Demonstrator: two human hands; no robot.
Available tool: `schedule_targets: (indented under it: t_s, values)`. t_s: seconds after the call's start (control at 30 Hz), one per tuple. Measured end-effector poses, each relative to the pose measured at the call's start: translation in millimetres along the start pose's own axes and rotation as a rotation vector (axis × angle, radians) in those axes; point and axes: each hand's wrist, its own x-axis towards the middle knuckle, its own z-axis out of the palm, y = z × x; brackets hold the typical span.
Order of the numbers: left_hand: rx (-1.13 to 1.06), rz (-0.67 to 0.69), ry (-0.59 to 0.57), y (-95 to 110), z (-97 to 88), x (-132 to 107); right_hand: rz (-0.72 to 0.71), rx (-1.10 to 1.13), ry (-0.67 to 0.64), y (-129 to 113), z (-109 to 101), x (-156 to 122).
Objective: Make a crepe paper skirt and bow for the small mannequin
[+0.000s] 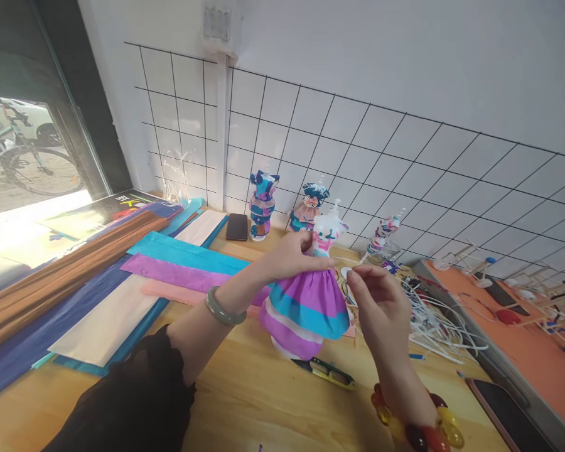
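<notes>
Four miniature dress forms in paper gowns are on the wooden table (263, 402). Three dressed forms (262, 204) line the grid wall (405, 163). The held dress form (306, 307) stands upright mid-table, neck up, its purple-and-blue skirt flaring down. The left hand (287, 254) is closed round its waist. The right hand (381, 307) pinches a thin white strip (343, 260) between thumb and forefinger. There are two phones: a near phone (508, 414) and a far phone (236, 226).

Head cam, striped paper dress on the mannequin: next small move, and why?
Probably draw the thin white strand taut round the waist. The left hand pinches the purple, blue and white paper dress at the waist of the small white mannequin, and the right hand holds the strand's free end beside it.
</notes>
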Motion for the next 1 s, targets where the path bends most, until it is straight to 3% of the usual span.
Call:
schedule_targets:
  t_s: [0.13,0.23,0.5,0.77,1.0]
  values:
    - [0.037,0.002,-0.058,4.9,8.0,-3.1,0.219,0.264,-0.282,14.3,-1.0,10.4]
    - [0.030,0.003,-0.083,5.1,10.7,-3.3,0.265,0.369,-0.359,20.2,-1.9,11.9]
    - [0.113,-0.007,-0.072,2.0,10.8,-1.9,0.162,0.345,-0.347,19.5,-2.1,12.3]
    - [0.072,0.044,-0.103,-0.3,16.0,-2.1,0.407,0.384,-0.315,36.1,-6.7,10.7]
    - [0.180,0.008,-0.027,0.5,13.3,-2.0,0.413,0.395,-0.335,38.9,-8.8,17.0]
